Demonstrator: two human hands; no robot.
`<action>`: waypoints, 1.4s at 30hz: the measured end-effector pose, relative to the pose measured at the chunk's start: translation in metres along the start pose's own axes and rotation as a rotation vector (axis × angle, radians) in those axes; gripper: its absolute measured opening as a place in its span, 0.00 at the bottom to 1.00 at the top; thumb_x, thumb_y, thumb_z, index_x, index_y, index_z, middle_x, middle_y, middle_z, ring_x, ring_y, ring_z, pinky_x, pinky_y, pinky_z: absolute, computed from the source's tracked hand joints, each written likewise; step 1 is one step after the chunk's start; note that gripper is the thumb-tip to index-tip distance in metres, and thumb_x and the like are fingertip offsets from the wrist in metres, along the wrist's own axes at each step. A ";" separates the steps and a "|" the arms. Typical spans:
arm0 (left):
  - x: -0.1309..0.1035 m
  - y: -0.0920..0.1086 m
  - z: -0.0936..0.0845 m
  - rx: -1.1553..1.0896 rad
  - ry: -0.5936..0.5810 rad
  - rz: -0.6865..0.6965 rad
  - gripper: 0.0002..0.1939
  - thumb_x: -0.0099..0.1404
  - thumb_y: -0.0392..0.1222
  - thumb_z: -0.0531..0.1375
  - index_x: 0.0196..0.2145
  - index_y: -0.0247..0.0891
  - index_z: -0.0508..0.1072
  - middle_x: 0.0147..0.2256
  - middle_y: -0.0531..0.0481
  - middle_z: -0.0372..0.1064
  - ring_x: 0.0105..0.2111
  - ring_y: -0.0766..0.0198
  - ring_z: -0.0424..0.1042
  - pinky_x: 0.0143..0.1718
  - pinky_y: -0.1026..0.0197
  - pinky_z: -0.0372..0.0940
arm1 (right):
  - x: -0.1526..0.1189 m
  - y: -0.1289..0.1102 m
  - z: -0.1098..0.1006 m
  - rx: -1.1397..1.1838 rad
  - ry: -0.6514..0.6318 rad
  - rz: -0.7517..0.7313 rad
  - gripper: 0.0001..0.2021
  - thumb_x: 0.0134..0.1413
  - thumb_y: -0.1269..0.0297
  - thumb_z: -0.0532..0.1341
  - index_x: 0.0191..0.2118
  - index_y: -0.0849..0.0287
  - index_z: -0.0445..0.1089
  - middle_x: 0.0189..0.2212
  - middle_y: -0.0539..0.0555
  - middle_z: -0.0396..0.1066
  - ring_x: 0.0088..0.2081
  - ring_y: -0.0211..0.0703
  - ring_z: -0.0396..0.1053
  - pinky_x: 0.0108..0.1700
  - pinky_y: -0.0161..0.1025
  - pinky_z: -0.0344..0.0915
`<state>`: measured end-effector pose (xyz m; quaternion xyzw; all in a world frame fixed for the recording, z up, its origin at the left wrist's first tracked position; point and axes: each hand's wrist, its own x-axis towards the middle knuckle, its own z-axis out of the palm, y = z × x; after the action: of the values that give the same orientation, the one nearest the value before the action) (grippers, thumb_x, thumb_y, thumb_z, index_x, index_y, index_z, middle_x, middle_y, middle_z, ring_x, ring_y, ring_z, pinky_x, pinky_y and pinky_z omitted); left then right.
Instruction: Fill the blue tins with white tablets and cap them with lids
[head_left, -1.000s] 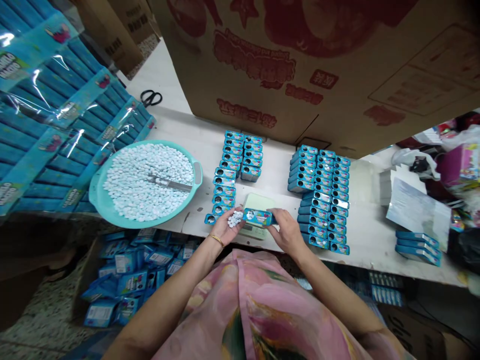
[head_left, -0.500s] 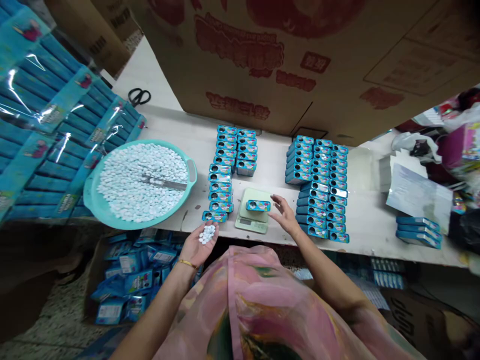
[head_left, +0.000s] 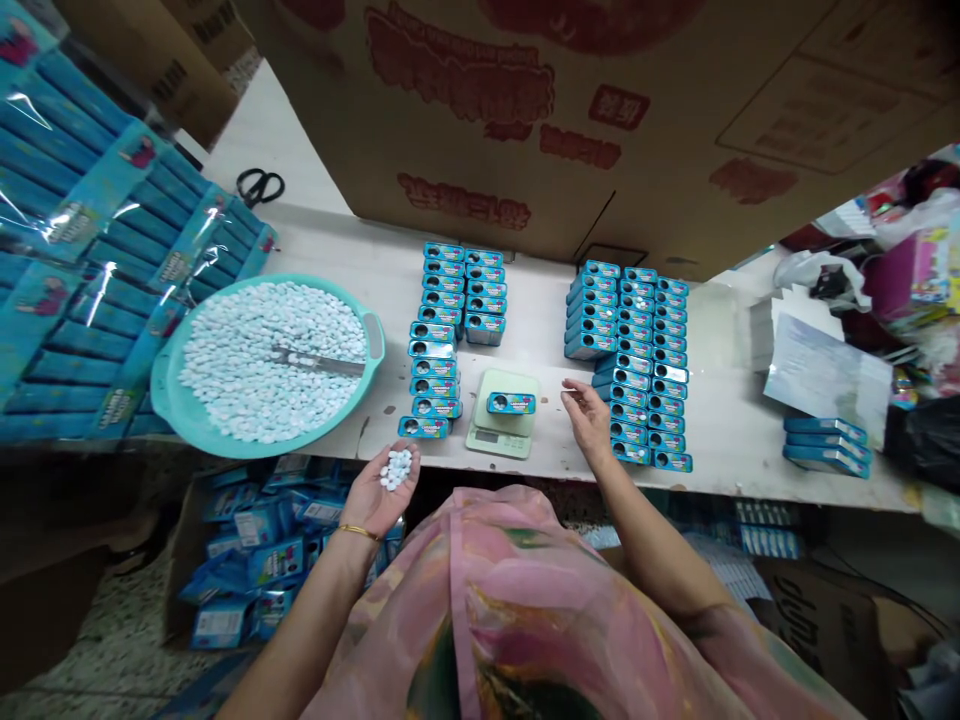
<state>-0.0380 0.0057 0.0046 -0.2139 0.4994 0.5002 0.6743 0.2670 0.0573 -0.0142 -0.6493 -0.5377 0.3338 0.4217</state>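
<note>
Palm up at the table's front edge, my left hand (head_left: 381, 490) cups a small heap of white mint tablets (head_left: 396, 468). My right hand (head_left: 589, 415) hovers over the table, right of the scale, its fingers stretched out and holding nothing that I can see. Between the hands stands a pale green kitchen scale (head_left: 501, 442), and on it lies a blue mint tin (head_left: 511, 403) with a dark round opening in its top. Rows of similar blue tins (head_left: 433, 368) stand left of the scale. A larger block of tins (head_left: 628, 380) is right beside my right hand.
A turquoise basin (head_left: 376, 340) full of white tablets has a metal scoop (head_left: 322, 362) in it. Behind the tins rises a big cardboard box (head_left: 480, 130). Black scissors (head_left: 260, 186) lie at the back left. Wrapped blue packs (head_left: 112, 270) are stacked on the left.
My right hand has moved right, away from the scale and the tin on it, and its fingers have drawn closer together. My left hand still cups the tablets. The view has shifted slightly.
</note>
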 end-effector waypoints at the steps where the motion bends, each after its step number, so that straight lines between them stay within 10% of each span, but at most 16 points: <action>1: 0.000 0.000 0.000 0.003 0.004 -0.001 0.10 0.60 0.34 0.49 0.30 0.30 0.69 0.27 0.44 0.70 0.29 0.64 0.71 0.27 0.64 0.70 | 0.000 -0.001 0.001 0.000 -0.009 -0.002 0.14 0.49 0.59 0.55 0.41 0.59 0.64 0.40 0.56 0.65 0.37 0.39 0.66 0.40 0.41 0.64; 16: 0.000 -0.005 -0.002 0.058 0.011 -0.052 0.11 0.60 0.33 0.48 0.30 0.30 0.69 0.27 0.43 0.69 0.29 0.65 0.71 0.26 0.65 0.69 | 0.006 -0.017 0.032 -0.487 -0.486 -0.349 0.20 0.48 0.64 0.57 0.49 0.56 0.58 0.43 0.55 0.62 0.43 0.44 0.58 0.44 0.44 0.60; 31: -0.006 -0.004 -0.021 0.021 0.046 -0.002 0.11 0.61 0.34 0.48 0.29 0.30 0.69 0.27 0.43 0.70 0.28 0.65 0.71 0.27 0.66 0.69 | 0.086 -0.037 0.108 -0.653 -0.350 -0.343 0.19 0.50 0.67 0.55 0.50 0.59 0.59 0.46 0.58 0.59 0.44 0.49 0.56 0.41 0.45 0.61; 37: -0.006 -0.012 -0.017 0.045 0.043 -0.053 0.10 0.60 0.33 0.49 0.30 0.30 0.69 0.27 0.43 0.70 0.28 0.65 0.71 0.25 0.65 0.69 | 0.059 -0.023 0.086 -0.703 -0.301 -0.388 0.15 0.52 0.67 0.53 0.48 0.59 0.62 0.46 0.58 0.60 0.46 0.48 0.57 0.41 0.44 0.61; 42: -0.001 -0.018 -0.010 0.101 0.042 -0.079 0.09 0.60 0.32 0.49 0.31 0.29 0.69 0.26 0.43 0.70 0.27 0.65 0.71 0.25 0.65 0.68 | 0.007 -0.008 0.097 -0.798 -0.700 -0.644 0.14 0.54 0.63 0.52 0.44 0.60 0.64 0.47 0.58 0.61 0.50 0.47 0.55 0.49 0.46 0.55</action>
<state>-0.0270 -0.0100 -0.0020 -0.2095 0.5294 0.4426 0.6928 0.1789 0.0828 -0.0482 -0.4140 -0.8965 0.1561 0.0246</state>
